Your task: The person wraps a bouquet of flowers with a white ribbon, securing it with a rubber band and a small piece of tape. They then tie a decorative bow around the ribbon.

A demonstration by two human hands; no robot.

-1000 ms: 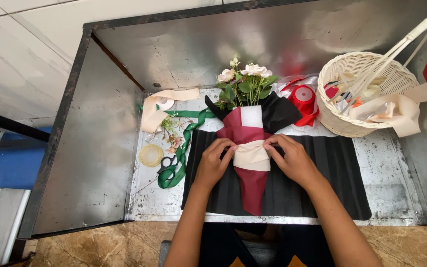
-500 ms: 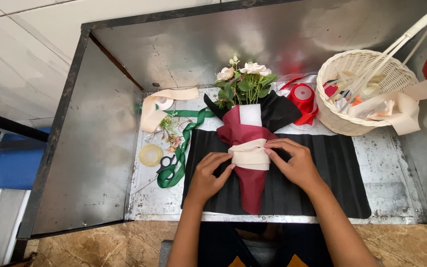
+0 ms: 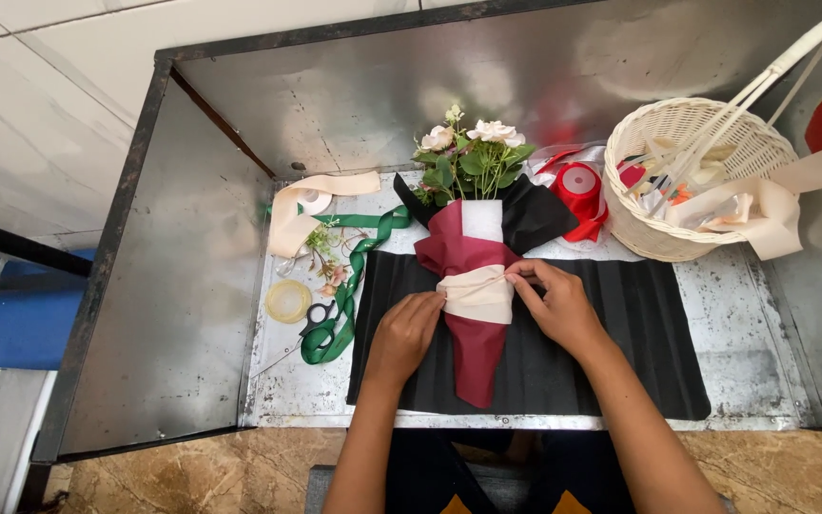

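Head view: bouquet (image 3: 473, 286) lies on black pleated sheet (image 3: 620, 333) on metal table (image 3: 744, 324), long axis running away from the person, flowers (image 3: 473, 157) at far end, maroon tip near. It sits between the hands. Left hand (image 3: 406, 333) curled, fingertips on cream band (image 3: 476, 293); right hand (image 3: 558, 305) pinches band's right edge.

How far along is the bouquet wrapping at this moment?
Done: flowers sit in a maroon wrap on black paper. In hand: left hand and right hand press a cream ribbon band around it. Left: no bow visible; the black paper lies flat.
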